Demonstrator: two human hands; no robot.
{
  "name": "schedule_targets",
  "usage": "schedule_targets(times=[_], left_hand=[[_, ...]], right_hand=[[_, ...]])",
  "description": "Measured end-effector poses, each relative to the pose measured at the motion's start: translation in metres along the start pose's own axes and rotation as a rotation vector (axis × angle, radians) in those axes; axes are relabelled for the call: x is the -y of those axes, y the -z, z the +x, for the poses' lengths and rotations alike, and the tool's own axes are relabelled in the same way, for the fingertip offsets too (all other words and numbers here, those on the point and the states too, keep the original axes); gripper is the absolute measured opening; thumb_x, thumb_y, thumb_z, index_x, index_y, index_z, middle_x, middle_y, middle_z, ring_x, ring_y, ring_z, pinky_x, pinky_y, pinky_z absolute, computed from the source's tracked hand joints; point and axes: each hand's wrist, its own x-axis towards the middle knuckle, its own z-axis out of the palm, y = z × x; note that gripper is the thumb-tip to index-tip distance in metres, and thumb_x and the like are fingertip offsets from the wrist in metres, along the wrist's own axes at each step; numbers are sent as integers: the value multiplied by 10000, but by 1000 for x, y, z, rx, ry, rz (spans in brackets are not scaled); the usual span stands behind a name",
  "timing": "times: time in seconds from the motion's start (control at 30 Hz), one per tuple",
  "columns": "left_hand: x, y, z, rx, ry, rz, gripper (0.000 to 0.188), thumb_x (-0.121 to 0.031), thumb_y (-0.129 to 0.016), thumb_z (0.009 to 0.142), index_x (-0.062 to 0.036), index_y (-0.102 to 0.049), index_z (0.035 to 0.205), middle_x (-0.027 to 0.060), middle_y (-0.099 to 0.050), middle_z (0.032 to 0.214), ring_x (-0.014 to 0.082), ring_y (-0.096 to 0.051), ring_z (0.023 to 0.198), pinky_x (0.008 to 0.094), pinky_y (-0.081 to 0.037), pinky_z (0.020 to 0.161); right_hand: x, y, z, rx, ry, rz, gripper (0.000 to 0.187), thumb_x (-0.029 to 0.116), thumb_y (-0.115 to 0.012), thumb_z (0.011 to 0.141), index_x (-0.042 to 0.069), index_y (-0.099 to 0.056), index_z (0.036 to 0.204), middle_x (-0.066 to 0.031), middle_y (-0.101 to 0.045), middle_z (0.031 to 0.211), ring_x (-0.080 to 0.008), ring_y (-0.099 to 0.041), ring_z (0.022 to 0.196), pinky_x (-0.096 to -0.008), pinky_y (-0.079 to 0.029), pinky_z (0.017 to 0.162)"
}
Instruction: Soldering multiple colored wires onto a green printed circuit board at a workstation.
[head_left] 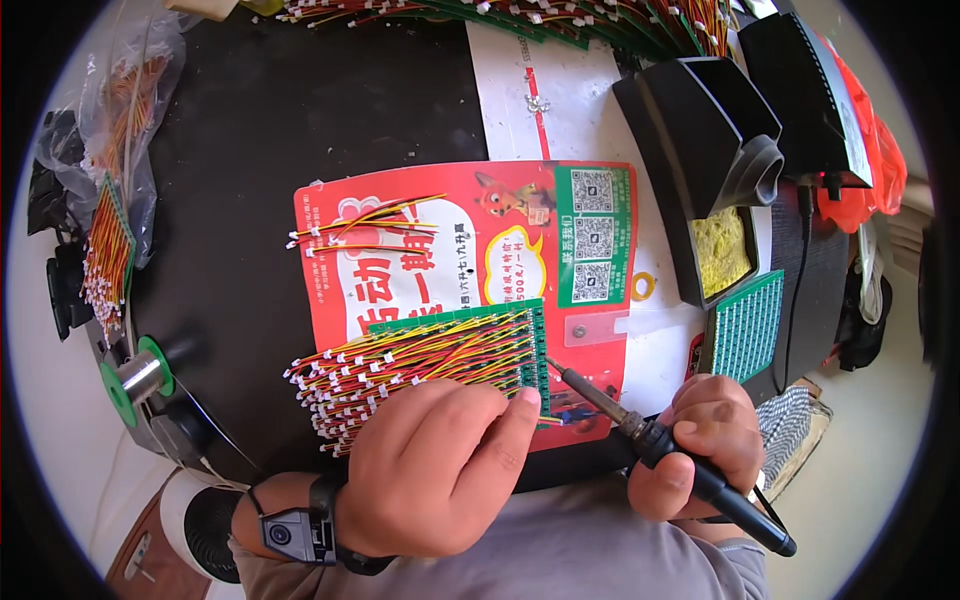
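My right hand [705, 445] is closed round the black handle of a soldering iron [712, 488]. The iron's tip points up and left, close to the right edge of a green circuit board [532, 345]. Rows of red, yellow and black wire leads [400, 365] with small white plugs run leftward from the board. Over the lower part of the board, my left hand [440, 465] is closed in a pinch. Wire ends [548, 421] stick out just right of its fingertips; the rest of that lead is hidden under the hand.
Loose leads [370, 225] lie on the red printed sheet [590, 385]. At right are a black iron stand with a yellow sponge [722, 250] and a stack of green boards [745, 325]. A solder spool [137, 380] stands left; finished-looking wired boards [600, 20] lie at the back.
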Motion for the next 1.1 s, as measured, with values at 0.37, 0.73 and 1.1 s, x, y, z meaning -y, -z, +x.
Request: schedule_targets(times=[0.37, 0.73, 1.1], left_hand=[[2, -10, 0, -26, 10, 117, 272, 86, -728, 631, 72, -724, 902, 118, -610, 745, 259, -572, 600, 346, -466, 523], [5, -11, 2, -13, 41, 97, 286, 77, -730, 613, 70, -732, 898, 109, -588, 731, 257, -563, 601, 343, -466, 525], [4, -12, 2, -17, 38, 122, 309, 78, -721, 595, 81, -729, 904, 108, -575, 722, 251, -554, 593, 346, -456, 515]], right_hand=[[0, -4, -1, -16, -5, 18, 286, 162, -789, 812, 1, -572, 906, -50, -536, 631, -182, -509, 500, -305, -424, 439], [-3, -8, 0, -29, 19, 0, 293, 178, -799, 800, 7, -580, 893, -27, -514, 589, -161, -479, 464, -277, -389, 413], [-1, -6, 1, 14, -3, 0, 308, 187, -808, 808, 8, -574, 899, -28, -522, 608, -160, -491, 481, -279, -409, 425]])
